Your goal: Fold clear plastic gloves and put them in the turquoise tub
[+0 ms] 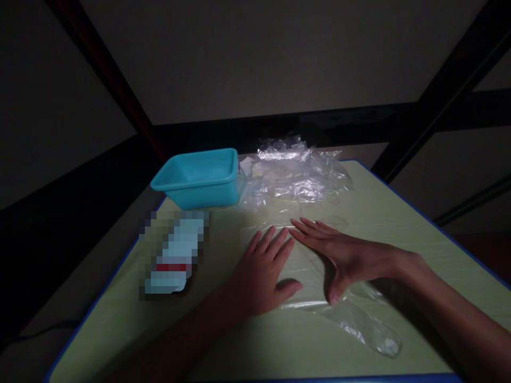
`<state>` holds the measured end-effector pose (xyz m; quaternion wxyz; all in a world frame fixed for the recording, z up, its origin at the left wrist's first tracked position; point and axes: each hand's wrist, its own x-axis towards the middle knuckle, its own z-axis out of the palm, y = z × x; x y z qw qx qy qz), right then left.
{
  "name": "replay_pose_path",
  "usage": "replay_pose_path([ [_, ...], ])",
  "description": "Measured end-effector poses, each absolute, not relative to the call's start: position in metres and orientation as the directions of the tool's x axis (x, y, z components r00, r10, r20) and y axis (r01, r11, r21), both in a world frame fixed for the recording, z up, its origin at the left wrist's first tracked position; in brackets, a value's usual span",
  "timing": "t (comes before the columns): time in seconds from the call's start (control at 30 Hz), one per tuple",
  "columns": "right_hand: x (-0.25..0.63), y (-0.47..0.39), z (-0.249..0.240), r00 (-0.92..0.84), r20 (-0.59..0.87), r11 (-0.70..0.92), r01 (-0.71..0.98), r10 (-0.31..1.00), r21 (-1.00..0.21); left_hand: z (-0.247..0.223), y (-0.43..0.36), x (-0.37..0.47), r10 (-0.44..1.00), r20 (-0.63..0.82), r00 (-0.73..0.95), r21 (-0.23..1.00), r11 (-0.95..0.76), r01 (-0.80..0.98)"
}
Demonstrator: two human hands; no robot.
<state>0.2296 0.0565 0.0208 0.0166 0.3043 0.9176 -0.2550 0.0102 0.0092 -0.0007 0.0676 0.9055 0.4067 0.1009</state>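
Note:
A thin, clear plastic piece (311,274) lies spread on the pale green table. Its narrow, crinkled end (375,327) reaches toward the lower right; whether it is a bag or a glove I cannot tell. My left hand (265,274) rests flat on its left part, fingers spread and thumb out to the right. On its right side lies my right hand (337,252), fingers stretched forward and to the left, thumb pointing down toward the near edge. The fingertips of both hands almost meet. Neither hand grips anything, and they cover part of the plastic.
A turquoise plastic basin (207,194) stands at the table's back left. Beside it, a heap of crumpled clear plastic (295,173) spreads along the back. A pixelated light-blue object (181,250) lies at the left. Blue edging borders the table (431,266), with a wall behind.

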Motion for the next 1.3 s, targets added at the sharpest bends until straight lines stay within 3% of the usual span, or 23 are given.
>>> replay_pose_path([
  [0.23,0.233,0.053,0.027,-0.824,-0.226,0.692,0.561,0.520,-0.454,0.000,0.010,0.009,0.743,0.132,0.656,0.196,-0.668,0.718],
  [0.37,0.235,0.057,0.032,-0.840,-0.152,0.690,0.520,0.522,-0.504,0.006,0.008,0.009,0.672,0.361,0.646,0.216,-0.735,0.643],
  [0.5,0.229,0.060,0.038,-0.816,0.000,0.682,0.484,0.578,-0.548,0.018,-0.003,0.015,0.457,0.573,0.680,0.178,-0.880,0.440],
  [0.7,0.211,0.060,0.029,-0.855,0.038,0.750,0.432,0.518,-0.501,0.017,-0.028,0.036,0.258,0.370,0.893,0.081,-0.966,0.246],
  [0.97,0.202,0.057,0.017,-0.862,-0.018,0.803,0.479,0.506,-0.356,0.005,-0.035,0.041,0.237,0.263,0.935,0.029,-0.971,0.238],
  [1.3,0.202,0.057,0.017,-0.859,-0.004,0.804,0.481,0.512,-0.350,0.013,-0.035,0.036,0.177,0.194,0.965,-0.057,-0.980,0.191],
])
